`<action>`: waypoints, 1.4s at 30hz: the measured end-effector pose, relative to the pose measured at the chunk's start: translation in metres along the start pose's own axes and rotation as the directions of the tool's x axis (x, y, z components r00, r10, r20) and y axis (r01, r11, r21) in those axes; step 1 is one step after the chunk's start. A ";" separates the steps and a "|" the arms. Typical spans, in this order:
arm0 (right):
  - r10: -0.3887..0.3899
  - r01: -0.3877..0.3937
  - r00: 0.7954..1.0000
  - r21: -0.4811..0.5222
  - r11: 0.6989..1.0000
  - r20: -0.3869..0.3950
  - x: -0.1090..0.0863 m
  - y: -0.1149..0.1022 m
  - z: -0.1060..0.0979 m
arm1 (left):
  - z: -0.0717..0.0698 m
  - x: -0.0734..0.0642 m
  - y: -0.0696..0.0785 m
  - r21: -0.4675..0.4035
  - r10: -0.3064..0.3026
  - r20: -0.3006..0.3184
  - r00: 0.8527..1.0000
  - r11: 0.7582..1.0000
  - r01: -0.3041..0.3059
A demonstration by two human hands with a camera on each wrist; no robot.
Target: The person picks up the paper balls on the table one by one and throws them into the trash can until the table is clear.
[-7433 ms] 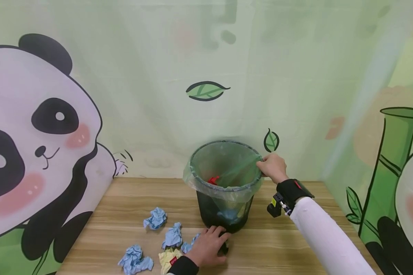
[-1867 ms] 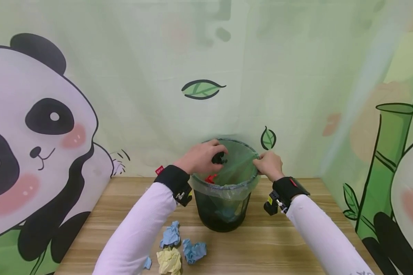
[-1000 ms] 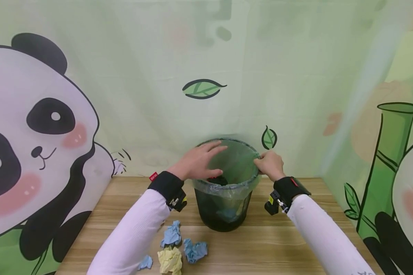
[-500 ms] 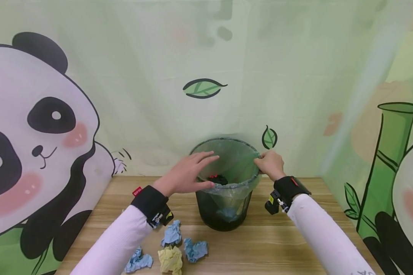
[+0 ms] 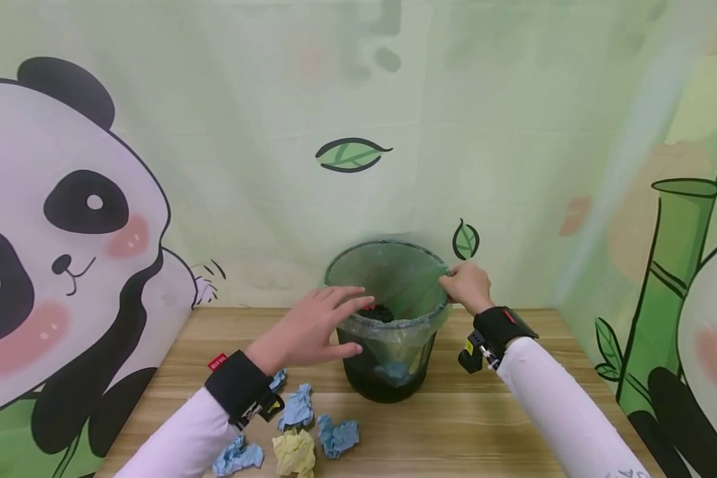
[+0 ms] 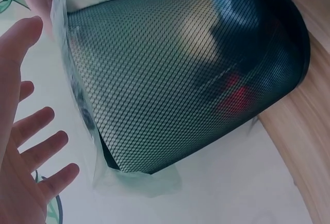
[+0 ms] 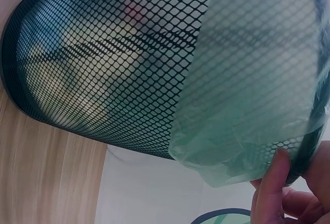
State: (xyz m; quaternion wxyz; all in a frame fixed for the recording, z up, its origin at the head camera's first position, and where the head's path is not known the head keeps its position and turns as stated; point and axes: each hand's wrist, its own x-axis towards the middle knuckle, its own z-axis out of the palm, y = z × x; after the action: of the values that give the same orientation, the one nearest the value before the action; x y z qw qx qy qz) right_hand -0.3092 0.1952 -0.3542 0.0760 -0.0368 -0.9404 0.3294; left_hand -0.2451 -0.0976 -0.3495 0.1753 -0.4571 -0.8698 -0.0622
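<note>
A black mesh wastebasket stands upright on the wooden table, lined with a thin green plastic bag folded over its rim. My right hand pinches the rim and bag on the right side; in the right wrist view its thumb lies over the bag's edge. Left of the basket, my left hand is in the air with fingers spread and holds nothing. Inside the basket lies a crumpled-looking black thing beside something red. Through the mesh, blue, pale yellow and red contents show blurred in the left wrist view.
Several crumpled blue papers, one nearest the basket, lie on the table at the front left. A crumpled yellow paper lies among them. Behind the basket hangs a printed panda backdrop.
My left hand took a black thing from the table, carried it over the wastebasket and let it drop in. It has since drawn back left and toward me. My right hand keeps its hold.
</note>
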 end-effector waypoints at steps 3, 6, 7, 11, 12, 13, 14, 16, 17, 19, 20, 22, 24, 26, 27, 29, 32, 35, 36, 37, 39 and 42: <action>0.005 -0.005 1.000 0.000 1.000 -0.001 0.000 0.000 0.000 | 0.001 -0.007 0.005 -0.010 0.002 0.004 1.000 1.000 -0.002; 0.009 -0.009 1.000 0.003 1.000 0.002 -0.001 0.000 0.001 | 0.003 -0.014 0.009 -0.015 -0.003 0.000 1.000 1.000 0.003; 0.008 -0.008 1.000 0.000 1.000 0.001 -0.001 0.000 0.001 | 0.004 -0.017 0.010 -0.020 -0.005 -0.003 1.000 1.000 0.005; -0.001 0.001 1.000 -0.004 1.000 -0.001 -0.002 0.000 0.001 | 0.012 -0.030 0.014 -0.040 -0.015 -0.025 1.000 0.999 0.014; -0.005 0.005 1.000 -0.004 1.000 0.000 -0.003 0.000 0.001 | 0.015 -0.033 0.015 -0.045 -0.020 -0.029 0.999 0.999 0.019; -0.007 0.007 1.000 -0.005 1.000 -0.001 -0.003 -0.001 0.001 | 0.017 -0.036 0.015 -0.048 -0.023 -0.034 0.999 0.999 0.022; -0.009 0.009 1.000 -0.005 1.000 0.000 -0.003 -0.001 0.001 | 0.019 -0.040 0.016 -0.055 -0.027 -0.041 0.999 0.998 0.025; -0.011 0.011 1.000 -0.006 1.000 0.001 -0.003 0.000 0.001 | 0.024 -0.047 0.018 -0.064 -0.035 -0.052 0.998 0.997 0.032; -0.010 0.010 1.000 -0.006 1.000 0.001 -0.004 0.000 0.001 | 0.026 -0.050 0.018 -0.067 -0.040 -0.057 0.998 0.997 0.036; -0.008 0.008 1.000 -0.005 1.000 0.002 -0.004 0.000 0.001 | 0.031 -0.058 0.020 -0.075 -0.048 -0.061 0.997 0.996 0.043; -0.007 0.007 1.000 -0.003 1.000 0.005 -0.004 0.000 0.002 | 0.033 -0.061 0.021 -0.076 -0.052 -0.061 0.997 0.996 0.047; -0.004 0.004 1.000 -0.002 1.000 0.007 -0.004 0.000 0.002 | 0.038 -0.069 0.023 -0.079 -0.069 -0.045 0.997 0.995 0.065; -0.006 0.006 1.000 -0.004 1.000 0.009 -0.004 0.000 0.001 | 0.044 -0.076 0.024 -0.090 -0.088 -0.031 0.996 0.992 0.084; -0.011 0.011 1.000 -0.001 1.000 0.008 -0.004 0.000 0.001 | 0.050 -0.084 0.025 -0.096 -0.112 -0.018 0.994 0.989 0.110; -0.014 0.014 1.000 -0.003 1.000 0.006 -0.004 0.001 0.000 | 0.054 -0.088 0.025 -0.100 -0.126 -0.011 0.992 0.987 0.124; -0.021 0.021 1.000 -0.005 1.000 0.001 -0.003 0.001 0.000 | 0.062 -0.095 0.026 -0.097 -0.156 0.003 0.988 0.983 0.156; -0.027 0.027 1.000 -0.010 1.000 0.002 -0.003 0.001 -0.001 | 0.073 -0.106 0.027 -0.103 -0.198 0.046 0.979 0.974 0.202; -0.023 0.023 1.000 -0.014 1.000 0.007 -0.003 0.001 -0.001 | 0.083 -0.116 0.028 -0.118 -0.236 0.099 0.967 0.962 0.247; -0.021 0.021 1.000 -0.013 1.000 0.008 -0.003 0.000 -0.001 | 0.086 -0.119 0.028 -0.127 -0.246 0.116 0.962 0.957 0.261; -0.019 0.019 1.000 -0.011 1.000 0.008 -0.003 0.000 -0.001 | 0.090 -0.122 0.028 -0.128 -0.256 0.132 0.958 0.954 0.273; -0.015 0.015 1.000 -0.009 1.000 0.006 -0.002 0.000 -0.001 | 0.097 -0.128 0.029 -0.123 -0.277 0.167 0.946 0.946 0.299; -0.014 0.014 1.000 -0.004 1.000 0.005 -0.002 -0.001 -0.001 | 0.107 -0.136 0.031 -0.131 -0.312 0.219 0.924 0.929 0.345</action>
State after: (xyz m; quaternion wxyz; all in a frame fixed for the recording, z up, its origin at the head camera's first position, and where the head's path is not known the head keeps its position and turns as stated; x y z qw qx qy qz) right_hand -0.3070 0.1947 -0.3530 0.0757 -0.0295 -0.9415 0.3271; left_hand -0.1752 -0.1562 -0.4999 0.0374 -0.3213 -0.9388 -0.1186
